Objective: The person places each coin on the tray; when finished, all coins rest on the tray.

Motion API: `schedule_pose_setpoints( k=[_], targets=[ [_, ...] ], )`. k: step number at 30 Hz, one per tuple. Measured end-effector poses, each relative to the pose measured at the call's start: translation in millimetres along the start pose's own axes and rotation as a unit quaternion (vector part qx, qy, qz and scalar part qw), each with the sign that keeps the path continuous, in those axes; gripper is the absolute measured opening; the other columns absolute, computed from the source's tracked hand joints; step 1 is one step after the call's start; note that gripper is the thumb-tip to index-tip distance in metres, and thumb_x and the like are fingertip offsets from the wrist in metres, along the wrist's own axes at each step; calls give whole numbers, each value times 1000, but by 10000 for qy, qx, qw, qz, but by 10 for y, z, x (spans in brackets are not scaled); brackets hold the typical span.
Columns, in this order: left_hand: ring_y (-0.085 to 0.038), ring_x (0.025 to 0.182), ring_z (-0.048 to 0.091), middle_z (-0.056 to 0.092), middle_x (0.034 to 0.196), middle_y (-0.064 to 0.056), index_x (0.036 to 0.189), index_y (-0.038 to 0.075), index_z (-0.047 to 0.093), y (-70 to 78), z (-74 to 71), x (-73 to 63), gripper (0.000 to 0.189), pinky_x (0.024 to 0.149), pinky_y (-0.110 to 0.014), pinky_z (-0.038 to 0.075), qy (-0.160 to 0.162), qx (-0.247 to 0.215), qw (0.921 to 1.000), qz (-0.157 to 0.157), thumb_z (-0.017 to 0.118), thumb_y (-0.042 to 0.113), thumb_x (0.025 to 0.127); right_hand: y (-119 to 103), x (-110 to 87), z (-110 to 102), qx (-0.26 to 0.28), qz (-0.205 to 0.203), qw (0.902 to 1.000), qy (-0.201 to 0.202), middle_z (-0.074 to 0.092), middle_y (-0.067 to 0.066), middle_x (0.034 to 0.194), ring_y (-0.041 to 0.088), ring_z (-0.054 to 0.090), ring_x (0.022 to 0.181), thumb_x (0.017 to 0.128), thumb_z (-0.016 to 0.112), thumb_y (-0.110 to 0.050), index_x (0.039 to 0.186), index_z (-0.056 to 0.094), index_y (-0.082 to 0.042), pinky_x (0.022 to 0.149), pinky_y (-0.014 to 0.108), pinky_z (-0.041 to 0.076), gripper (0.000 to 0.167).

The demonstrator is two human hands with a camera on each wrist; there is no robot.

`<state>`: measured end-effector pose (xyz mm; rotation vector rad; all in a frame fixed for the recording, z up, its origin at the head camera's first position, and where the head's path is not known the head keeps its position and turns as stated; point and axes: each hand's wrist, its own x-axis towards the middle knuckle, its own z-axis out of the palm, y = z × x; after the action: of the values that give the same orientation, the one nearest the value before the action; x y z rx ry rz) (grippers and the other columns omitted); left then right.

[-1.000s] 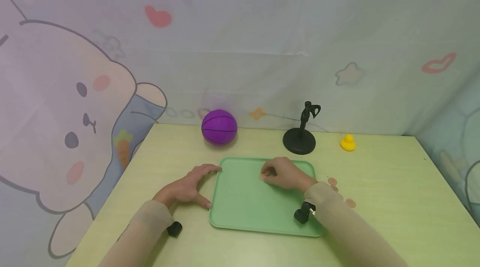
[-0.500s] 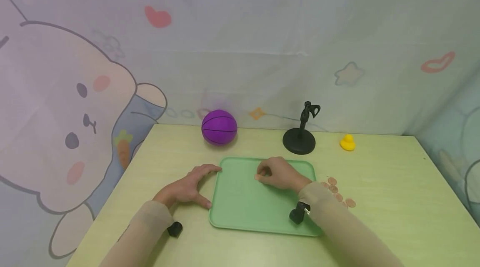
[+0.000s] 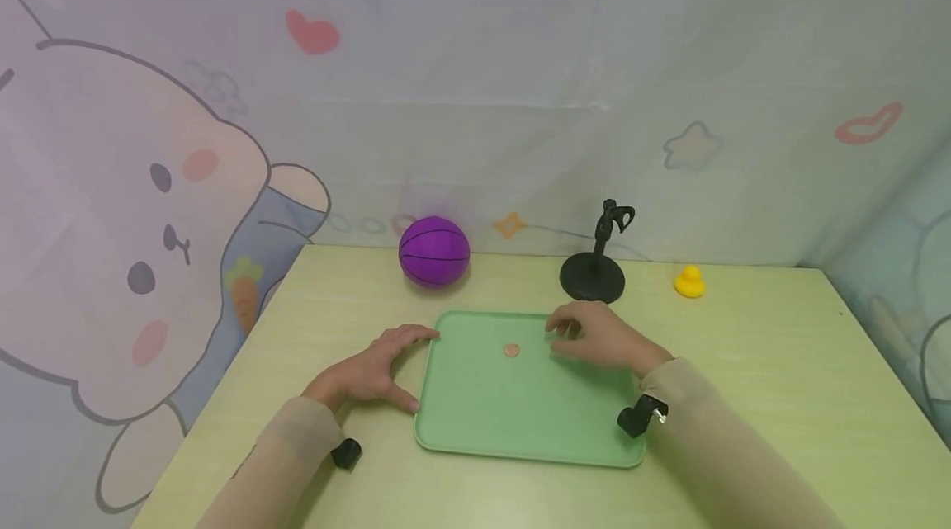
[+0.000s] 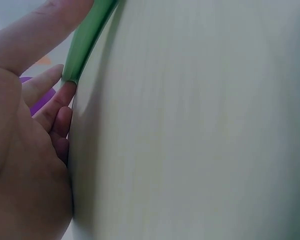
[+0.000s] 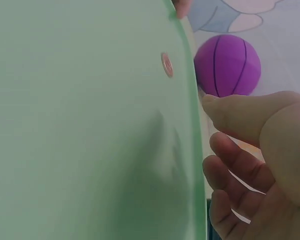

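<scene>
A copper-coloured coin (image 3: 511,351) lies flat on the green tray (image 3: 513,413), left of its middle and toward the back. My right hand (image 3: 598,335) hovers over the tray's back right part, fingers loosely bent and nothing between them. In the right wrist view the thumb and fingertips stand apart, and the coin (image 5: 167,65) lies beyond them. My left hand (image 3: 371,366) rests at the tray's left edge, thumb and fingers spread wide. In the left wrist view its fingertips touch the green rim (image 4: 87,47).
Behind the tray, along the back of the table (image 3: 780,364), stand a purple ball (image 3: 434,252), a black figure on a round base (image 3: 593,277) and a yellow rubber duck (image 3: 689,283). My right forearm (image 3: 728,438) covers the area right of the tray.
My right hand has let go of the coin, which now lies on the tray, and has moved right. Its forearm now hides the coins seen earlier right of the tray. The left hand stays put.
</scene>
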<state>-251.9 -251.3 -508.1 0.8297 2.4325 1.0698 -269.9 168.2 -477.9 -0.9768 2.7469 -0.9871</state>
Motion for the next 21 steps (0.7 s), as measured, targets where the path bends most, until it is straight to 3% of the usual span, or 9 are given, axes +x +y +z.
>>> schedule_pose_setpoints(
  k=[10,21],
  targets=[
    [-32,150,26,35,166,0,159,23,41,-9,0,1,112,122,-65,18,-12,24,10000,-6,101,35,65,134,-328,-219,-96,251,9996,-55,74,-2,98,11,65,85,93,80,-16,109,76,-7,79,39,60,19],
    [-35,151,25,35,166,-5,158,19,42,1,-15,10,111,122,-66,17,5,37,10000,87,101,34,66,261,-602,-431,-133,430,9989,107,71,-5,96,9,63,84,94,80,-16,109,76,-7,73,28,56,19]
  ],
)
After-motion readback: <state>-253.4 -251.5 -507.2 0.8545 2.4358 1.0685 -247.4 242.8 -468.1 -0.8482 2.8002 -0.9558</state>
